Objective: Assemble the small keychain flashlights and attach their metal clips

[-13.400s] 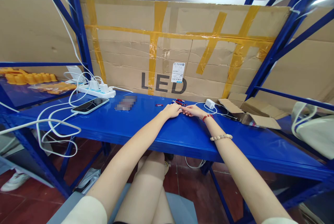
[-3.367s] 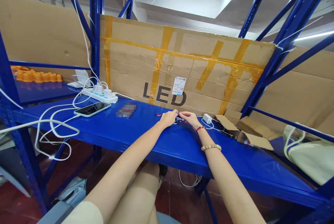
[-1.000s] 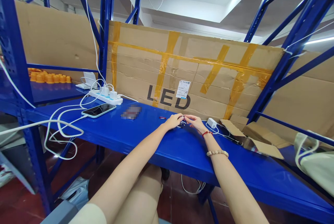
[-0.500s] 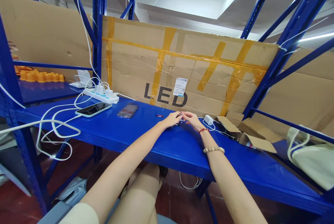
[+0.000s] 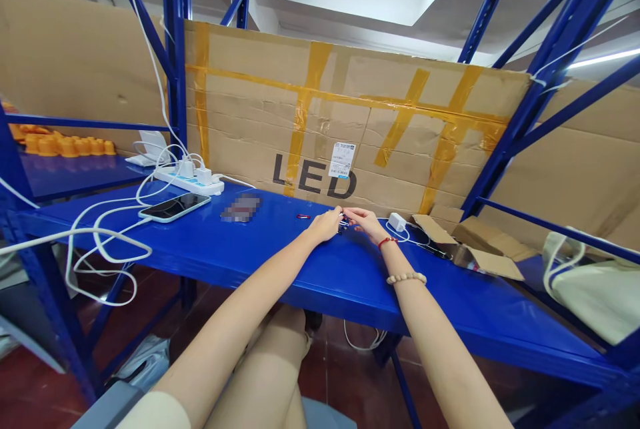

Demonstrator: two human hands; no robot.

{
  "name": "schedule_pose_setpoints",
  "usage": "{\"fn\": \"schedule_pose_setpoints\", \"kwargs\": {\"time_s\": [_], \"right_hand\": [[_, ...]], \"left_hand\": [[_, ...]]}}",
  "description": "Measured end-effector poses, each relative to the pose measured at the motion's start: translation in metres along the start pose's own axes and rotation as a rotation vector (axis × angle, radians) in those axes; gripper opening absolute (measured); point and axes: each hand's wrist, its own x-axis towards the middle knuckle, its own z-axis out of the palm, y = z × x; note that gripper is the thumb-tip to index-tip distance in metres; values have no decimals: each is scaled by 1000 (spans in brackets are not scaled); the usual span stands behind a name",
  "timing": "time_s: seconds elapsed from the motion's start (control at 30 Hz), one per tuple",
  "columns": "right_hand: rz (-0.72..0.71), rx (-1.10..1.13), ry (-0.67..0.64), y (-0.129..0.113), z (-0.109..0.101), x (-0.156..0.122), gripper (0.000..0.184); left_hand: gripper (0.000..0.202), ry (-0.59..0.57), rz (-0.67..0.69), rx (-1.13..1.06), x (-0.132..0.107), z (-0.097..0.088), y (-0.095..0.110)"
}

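- Left hand [image 5: 325, 225] and right hand [image 5: 364, 222] rest on the counter [image 5: 280, 255], both pinching a tiny part [image 5: 343, 224] between them.
- This looks like fiddly fitting work; it needs a soft, steady pinch.

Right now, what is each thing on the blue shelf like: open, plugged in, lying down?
phone, flat, screen dark, cable attached
power strip, chargers plugged in
cardboard box, flaps open
white charger, lying unplugged
red piece, lying alone, untouched
left hand, fingers at small dark piece
right hand, fingers at same piece, grip unclear
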Motion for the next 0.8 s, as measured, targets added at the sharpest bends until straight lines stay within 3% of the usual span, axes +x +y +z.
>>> {"fn": "schedule_pose_setpoints", "kwargs": {"time_s": [0.5,0.8], "right_hand": [[31,-92,40,-4,2,-2,25],[84,-380,114,4,-1,3,25]], "left_hand": [[30,-18,-29,180,-1,-3,6],[30,28,-134,218,3,-2,1]]}}
